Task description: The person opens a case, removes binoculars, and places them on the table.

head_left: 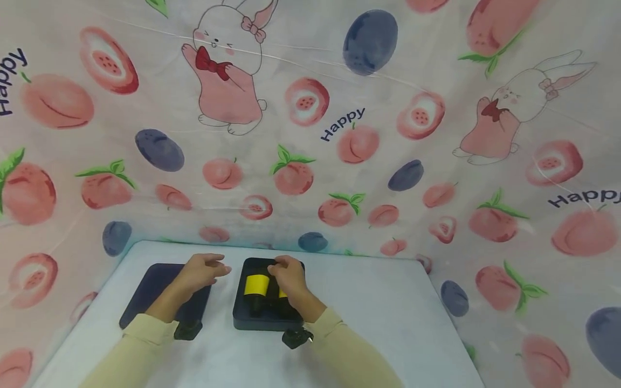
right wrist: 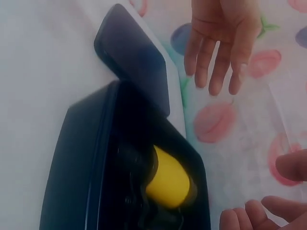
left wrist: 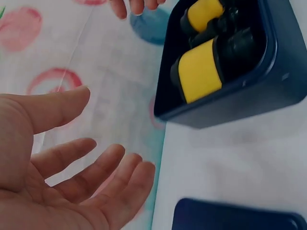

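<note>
A pair of black binoculars with yellow bands (head_left: 256, 284) lies inside a dark blue box (head_left: 264, 325) on the white table. My right hand (head_left: 291, 277) is over the right side of this box, hiding part of the binoculars in the head view; its fingers are relaxed and hold nothing. Left of the box lies its flat dark lid (head_left: 157, 283). Above the lid's right part hovers my left hand (head_left: 198, 272), thumb and fingers spread apart with nothing between them, as the left wrist view also shows. Both yellow bands (left wrist: 199, 72) show there inside the box.
A white-topped table (head_left: 378, 307) carries the box and lid. Behind it and along its sides hangs a cloth (head_left: 271, 151) printed with fruit and rabbits. Dark wrist devices (head_left: 297, 338) sit at both cuffs.
</note>
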Demonstrator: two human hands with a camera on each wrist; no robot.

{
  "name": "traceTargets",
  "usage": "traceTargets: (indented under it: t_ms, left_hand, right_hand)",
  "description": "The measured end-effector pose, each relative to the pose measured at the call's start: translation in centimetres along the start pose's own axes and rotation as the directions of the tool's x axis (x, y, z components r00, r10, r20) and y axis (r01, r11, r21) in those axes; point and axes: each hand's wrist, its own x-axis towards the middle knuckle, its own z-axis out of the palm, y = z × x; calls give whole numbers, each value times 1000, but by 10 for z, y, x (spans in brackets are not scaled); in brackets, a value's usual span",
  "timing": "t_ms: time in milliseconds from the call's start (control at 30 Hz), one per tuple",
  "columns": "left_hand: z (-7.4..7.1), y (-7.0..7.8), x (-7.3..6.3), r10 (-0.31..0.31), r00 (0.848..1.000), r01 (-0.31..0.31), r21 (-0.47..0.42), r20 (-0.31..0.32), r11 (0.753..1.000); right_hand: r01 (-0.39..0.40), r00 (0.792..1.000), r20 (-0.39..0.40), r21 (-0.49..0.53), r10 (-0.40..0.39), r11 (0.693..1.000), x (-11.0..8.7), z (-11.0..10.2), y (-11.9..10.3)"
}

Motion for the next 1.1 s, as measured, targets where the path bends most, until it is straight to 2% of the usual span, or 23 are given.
traceTargets:
  t_ms: [200,400,500,600,667,733,900,1000,1100]
  left_hand:
    - [20,12,2,9,1000,-10,74,9,997]
    - [36,10,9,-11,1000,11,78,3,997]
    - [45,5,13,-49,999,50,107,-14,993]
    - [56,-2,18,-93,996,94,115,-14,989]
    - [60,-7,20,-113,994,112,91,-2,989]
    - [63,-12,23,-129,992,128,66,10,990]
    - [66,-22,25,-153,987,153,-11,55,988]
    - [68,-27,25,-189,979,195,-81,80,977]
    - [67,-34,26,-209,974,221,-162,89,962]
  right_hand:
    - [19,1000,1,-39,-19,999,2,-21,12]
    - [49,998,33,-154,-44,987,3,-32,22]
    - [108,993,65,-233,-95,966,2,-34,29]
    - [183,982,109,-341,-155,922,1,-35,38]
    - [239,970,139,-435,-198,868,3,-32,43]
    - [292,956,171,-539,-237,790,5,-30,47]
    - [399,915,281,-745,-291,534,10,-24,53]
    - [457,884,362,-806,-296,378,13,-23,56]
    - [512,847,436,-824,-305,242,19,-19,58]
